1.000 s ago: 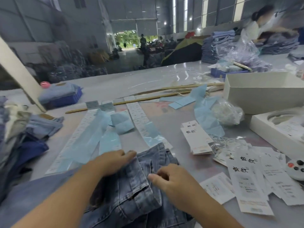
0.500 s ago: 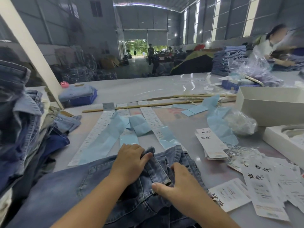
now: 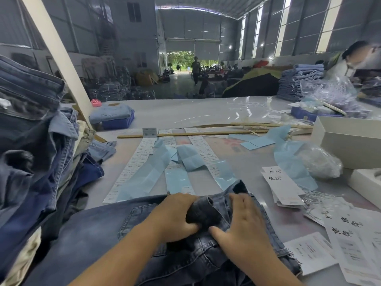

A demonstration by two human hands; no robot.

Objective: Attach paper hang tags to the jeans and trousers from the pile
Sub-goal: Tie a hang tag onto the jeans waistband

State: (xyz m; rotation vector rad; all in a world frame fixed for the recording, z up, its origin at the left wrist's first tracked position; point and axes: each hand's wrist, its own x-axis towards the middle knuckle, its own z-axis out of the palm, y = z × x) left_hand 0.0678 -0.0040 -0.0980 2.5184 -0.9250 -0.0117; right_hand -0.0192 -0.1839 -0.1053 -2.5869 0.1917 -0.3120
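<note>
Denim is bunching under both hands as the person is working the waistband of the jeans [image 3: 99, 234] lying across the near edge of the tabletop [image 3: 206, 112]. The left hand [image 3: 177, 215] is gripping a rolled fold of the waistband [image 3: 203, 211], fingers curled round it, while the right hand [image 3: 245, 221] is pressing flat beside it, fingers straight and spread, thumb touching the fold. Judging by this, she or he is exposing a loop or seam for the tag; keeping the fold pinched firmly and the cloth flattened should be giving a clean spot to thread through.

Hang tags [image 3: 282, 186] are lying in a loose stack just right of the jeans, within easy reach, with more printed tags [image 3: 354, 234] scattering nearer the right edge. Blue paper strips [image 3: 148, 174] and label sheets [image 3: 136, 162] are crowding the space just beyond the jeans. The pile of trousers [image 3: 35, 145] is looming on the left, and a white box [image 3: 350, 139] is sitting on the right.
</note>
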